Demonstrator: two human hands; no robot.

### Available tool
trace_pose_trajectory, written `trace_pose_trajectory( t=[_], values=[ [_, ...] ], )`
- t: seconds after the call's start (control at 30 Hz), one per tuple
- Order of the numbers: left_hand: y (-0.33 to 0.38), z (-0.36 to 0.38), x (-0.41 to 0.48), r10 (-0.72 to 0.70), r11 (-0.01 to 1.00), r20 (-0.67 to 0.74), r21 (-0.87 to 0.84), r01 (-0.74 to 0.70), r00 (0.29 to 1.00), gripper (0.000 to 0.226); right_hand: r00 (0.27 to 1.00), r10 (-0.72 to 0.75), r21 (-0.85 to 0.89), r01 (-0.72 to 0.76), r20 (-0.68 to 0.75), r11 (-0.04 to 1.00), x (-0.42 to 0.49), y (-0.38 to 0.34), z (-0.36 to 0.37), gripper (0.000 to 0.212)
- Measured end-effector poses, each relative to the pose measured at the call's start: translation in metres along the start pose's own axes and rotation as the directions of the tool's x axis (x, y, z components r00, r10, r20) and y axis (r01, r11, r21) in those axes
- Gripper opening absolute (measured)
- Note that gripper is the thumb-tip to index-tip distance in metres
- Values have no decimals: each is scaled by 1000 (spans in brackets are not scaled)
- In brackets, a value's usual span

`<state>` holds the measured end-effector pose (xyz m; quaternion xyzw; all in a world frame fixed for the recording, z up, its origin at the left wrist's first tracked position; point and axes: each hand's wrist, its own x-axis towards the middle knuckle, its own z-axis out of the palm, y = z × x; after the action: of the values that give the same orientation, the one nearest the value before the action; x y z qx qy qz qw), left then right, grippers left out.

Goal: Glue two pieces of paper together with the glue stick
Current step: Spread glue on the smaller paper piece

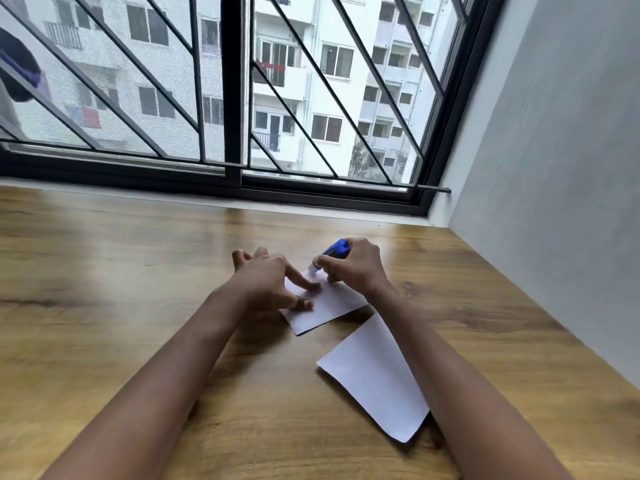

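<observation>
blue glue stick (335, 251) in right hand (356, 268) touches far paper (329, 303).

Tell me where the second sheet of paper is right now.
In the head view, the second sheet lies flat on the wooden table, near and to the right, beside the right forearm, apart from the sheet being glued.

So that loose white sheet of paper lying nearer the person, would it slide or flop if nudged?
Probably both. The loose white sheet of paper lies flat and thin on the smooth wooden table, unpinned, so a nudge would likely slide it. Lifted by a corner, it would probably droop. The farther white sheet is pinned by the left hand, perhaps for that reason.
</observation>
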<state>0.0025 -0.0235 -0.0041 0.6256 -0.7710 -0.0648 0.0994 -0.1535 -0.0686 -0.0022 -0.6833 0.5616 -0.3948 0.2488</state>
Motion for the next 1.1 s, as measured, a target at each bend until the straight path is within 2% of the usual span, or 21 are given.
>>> trace_pose_trajectory(
  t=[0.4,0.6,0.8,1.1],
  values=[
    [3,-3,-2,-14,1000,25,-16,14,1000,41,1000,-1,21,1,-8,1000,3,3,-8,18],
    [3,-3,-3,-10,1000,-14,-25,10,1000,44,999,3,-3,-4,-52,1000,5,9,-12,18],
    [3,0,-3,56,998,-102,-1,-56,993,41,996,7,-10,-8,-87,1000,7,14,-15,15],
    [0,5,0,158,987,-59,-31,-160,986,37,990,5,-38,-10,-139,999,9,19,-19,25]
  ],
)
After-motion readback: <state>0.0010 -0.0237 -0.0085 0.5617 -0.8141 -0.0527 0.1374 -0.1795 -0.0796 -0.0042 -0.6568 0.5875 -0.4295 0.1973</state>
